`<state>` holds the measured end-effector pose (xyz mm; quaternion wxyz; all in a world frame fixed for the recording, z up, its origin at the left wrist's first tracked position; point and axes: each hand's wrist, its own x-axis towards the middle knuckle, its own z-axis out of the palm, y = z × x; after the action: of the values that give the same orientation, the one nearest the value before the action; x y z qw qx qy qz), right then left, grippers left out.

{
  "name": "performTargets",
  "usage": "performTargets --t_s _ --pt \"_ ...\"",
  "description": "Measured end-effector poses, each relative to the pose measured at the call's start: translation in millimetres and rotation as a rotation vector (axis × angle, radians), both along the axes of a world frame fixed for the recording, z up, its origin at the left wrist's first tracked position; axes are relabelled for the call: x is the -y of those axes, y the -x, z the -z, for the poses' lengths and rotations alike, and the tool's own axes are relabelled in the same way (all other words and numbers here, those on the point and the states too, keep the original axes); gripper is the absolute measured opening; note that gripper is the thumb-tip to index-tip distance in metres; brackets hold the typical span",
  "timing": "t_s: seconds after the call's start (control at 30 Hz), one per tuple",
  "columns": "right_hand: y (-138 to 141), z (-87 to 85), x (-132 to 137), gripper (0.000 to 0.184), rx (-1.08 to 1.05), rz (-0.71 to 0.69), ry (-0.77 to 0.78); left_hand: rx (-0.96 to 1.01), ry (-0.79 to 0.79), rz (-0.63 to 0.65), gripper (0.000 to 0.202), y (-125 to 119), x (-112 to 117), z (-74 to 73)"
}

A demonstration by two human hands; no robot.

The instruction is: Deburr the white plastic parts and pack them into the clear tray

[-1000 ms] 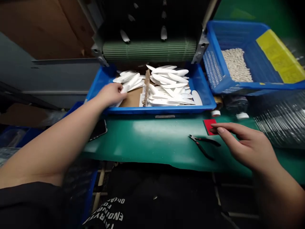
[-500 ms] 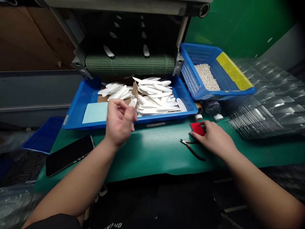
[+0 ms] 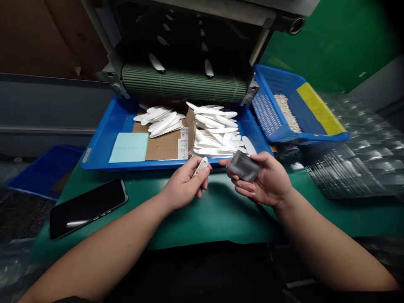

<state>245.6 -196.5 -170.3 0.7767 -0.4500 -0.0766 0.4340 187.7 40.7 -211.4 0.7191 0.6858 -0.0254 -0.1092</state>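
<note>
Tray (image 3: 98, 145) w/ white pcs (image 3: 216, 122), basket (image 3: 268, 112) w/ pale bits (image 3: 285, 111); L hand (image 3: 183, 185) grips 1 pc (image 3: 202, 164), R hand (image 3: 273, 179) dark pad (image 3: 243, 165).

White oblong piece (image 3: 202, 165), slanted, in left fingers (image 3: 198, 180); dark flat pad (image 3: 244, 166), tilted, in right fingers (image 3: 246, 185)

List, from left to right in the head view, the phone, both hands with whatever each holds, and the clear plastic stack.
Phone → left hand holding a white piece → right hand holding a dark grey flat piece → clear plastic stack.
</note>
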Motion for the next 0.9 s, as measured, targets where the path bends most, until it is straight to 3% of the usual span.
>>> performTargets --t_s 0.1,0.2,0.43,0.53,0.63,0.8,0.9 --pt "-13.5 2.3 -34.3 0.049 0.004 -0.007 0.036 0.056 0.007 -0.127 0.037 -0.8 -3.5 -0.2" --pt "-14.2 8.3 -47.9 0.043 0.074 0.010 0.058 0.043 -0.008 -0.226 0.042 -2.7 -7.2 -2.6" --pt "-3.3 29.8 -31.6 0.035 0.178 -0.111 -0.040 -0.002 -0.054 -0.177 0.041 0.9 -2.7 0.6" --pt "-1.4 31.6 -25.2 0.034 0.101 -0.264 -0.144 -0.012 -0.051 -0.168 0.039 4.8 0.1 -0.6" --pt "2.6 31.8 -23.0 0.033 -0.038 -0.334 -0.247 -0.048 0.063 -0.142 0.040 6.6 2.4 -3.2" --pt "11.8 31.7 -25.6 0.017 -0.065 -0.242 -0.200 -0.060 0.153 -0.087 0.044 4.3 3.0 -1.9" --pt "12.4 25.2 -25.8 0.016 -0.001 -0.006 -0.147 -0.062 0.044 -0.081 0.043 3.2 2.0 -0.4"
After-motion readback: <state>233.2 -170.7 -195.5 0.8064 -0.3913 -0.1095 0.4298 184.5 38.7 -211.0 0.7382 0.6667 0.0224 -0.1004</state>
